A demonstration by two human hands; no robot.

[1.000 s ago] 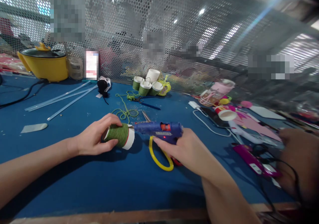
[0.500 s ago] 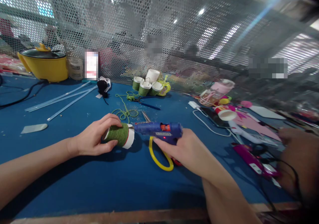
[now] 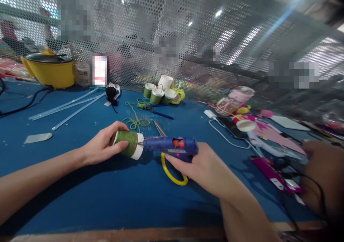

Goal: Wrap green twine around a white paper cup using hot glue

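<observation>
My left hand [image 3: 103,146] is wrapped round a paper cup wound with green cord [image 3: 128,144], held on its side just above the blue table [image 3: 107,195]. My right hand [image 3: 200,163] grips a blue hot glue gun [image 3: 172,146]. Its nozzle touches the cup at the edge of the green winding, next to the white rim. Loose green cord [image 3: 135,120] trails from the cup toward the back. Under the gun lie yellow-handled scissors [image 3: 170,168], with their blades pointing away from me.
Several green-wrapped cups [image 3: 159,91] stand at the back by the mesh screen. Glue sticks [image 3: 67,107] and a yellow pot [image 3: 49,70] lie left. A phone with a white cable [image 3: 228,125], pink paper pieces and a magenta tool [image 3: 276,177] clutter the right. Another person's hand [image 3: 322,174] rests at far right.
The cup and the glue gun have shifted slightly, the nozzle now pressed at the cup's rim edge. My left fingers have turned a little on the cup.
</observation>
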